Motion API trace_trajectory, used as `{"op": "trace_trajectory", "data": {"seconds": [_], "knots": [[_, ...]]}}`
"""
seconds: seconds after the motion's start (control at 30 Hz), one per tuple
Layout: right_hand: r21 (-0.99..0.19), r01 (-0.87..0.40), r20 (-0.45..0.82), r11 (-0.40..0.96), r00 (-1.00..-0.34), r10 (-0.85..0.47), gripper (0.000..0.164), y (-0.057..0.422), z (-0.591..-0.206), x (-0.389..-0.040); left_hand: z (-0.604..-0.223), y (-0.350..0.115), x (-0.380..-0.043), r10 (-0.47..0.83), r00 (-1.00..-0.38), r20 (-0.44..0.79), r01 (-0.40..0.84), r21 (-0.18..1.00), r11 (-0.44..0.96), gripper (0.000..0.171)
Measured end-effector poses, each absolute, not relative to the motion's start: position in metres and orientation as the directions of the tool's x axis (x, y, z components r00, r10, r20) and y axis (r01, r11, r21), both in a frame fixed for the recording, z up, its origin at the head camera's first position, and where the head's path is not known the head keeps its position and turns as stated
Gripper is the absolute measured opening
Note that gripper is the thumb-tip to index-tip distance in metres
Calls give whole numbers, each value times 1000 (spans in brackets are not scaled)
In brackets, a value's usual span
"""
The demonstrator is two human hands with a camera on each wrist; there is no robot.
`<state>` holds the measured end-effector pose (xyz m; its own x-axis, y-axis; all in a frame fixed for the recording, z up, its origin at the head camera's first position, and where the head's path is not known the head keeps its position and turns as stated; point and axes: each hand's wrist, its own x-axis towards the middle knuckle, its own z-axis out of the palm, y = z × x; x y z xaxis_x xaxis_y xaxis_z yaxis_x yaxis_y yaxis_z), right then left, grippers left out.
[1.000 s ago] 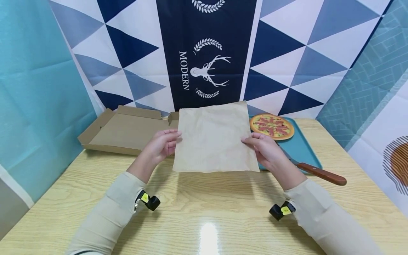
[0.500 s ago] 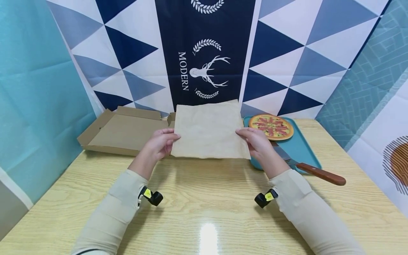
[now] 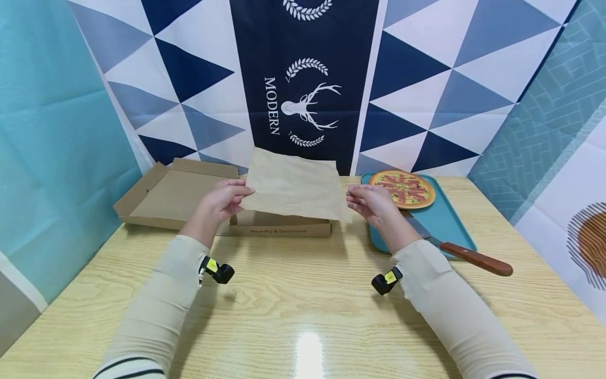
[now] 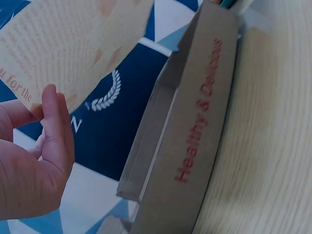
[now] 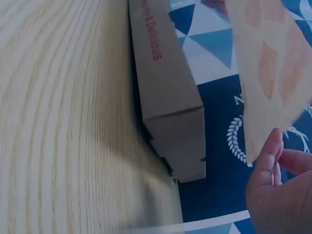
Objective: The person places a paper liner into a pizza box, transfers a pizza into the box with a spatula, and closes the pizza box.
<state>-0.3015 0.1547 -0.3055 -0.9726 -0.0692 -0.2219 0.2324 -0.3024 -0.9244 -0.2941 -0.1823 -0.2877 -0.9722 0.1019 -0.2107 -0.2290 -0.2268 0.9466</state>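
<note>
In the head view my left hand (image 3: 221, 201) pinches the left edge of a sheet of brown food paper (image 3: 295, 184). The sheet is held in the air over the front part of an open cardboard pizza box (image 3: 284, 231). Printed text shows on the paper's other face in the left wrist view. My right hand (image 3: 374, 206) is just off the paper's right edge, with a small gap in the head view and thumb and fingers close together. In the right wrist view its fingertips (image 5: 274, 139) overlap the paper's lower edge. Part of the box is hidden behind the sheet.
A blue tray (image 3: 440, 216) stands at the right, bearing a toy-looking pizza (image 3: 403, 188). A pizza server with a wooden handle (image 3: 478, 258) lies across the tray's front edge. The box lid (image 3: 175, 195) lies folded open at the left. A patterned cloth (image 3: 307, 63) hangs behind the table.
The paper has moved left and tilted, baring the box's front wall with its lettering. My left hand has shifted left with it. My right hand has let go of the paper's right edge.
</note>
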Motion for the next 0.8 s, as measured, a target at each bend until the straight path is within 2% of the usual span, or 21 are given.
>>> {"op": "trace_trajectory", "data": {"seconds": [0.13, 0.4, 0.8], "knots": [[-933, 261, -243, -248, -965, -99, 7, 156, -308, -308, -284, -193, -298, 107, -968, -226, -244, 948, -203, 24], [-945, 310, -292, -101, -943, -158, 50, 153, -326, -321, -284, -210, -300, 120, -965, -235, -255, 947, -193, 22], [-942, 336, -320, 18, -877, -358, 72, 140, -341, -328, -281, -227, -306, 143, -961, -237, -255, 959, -124, 35]]}}
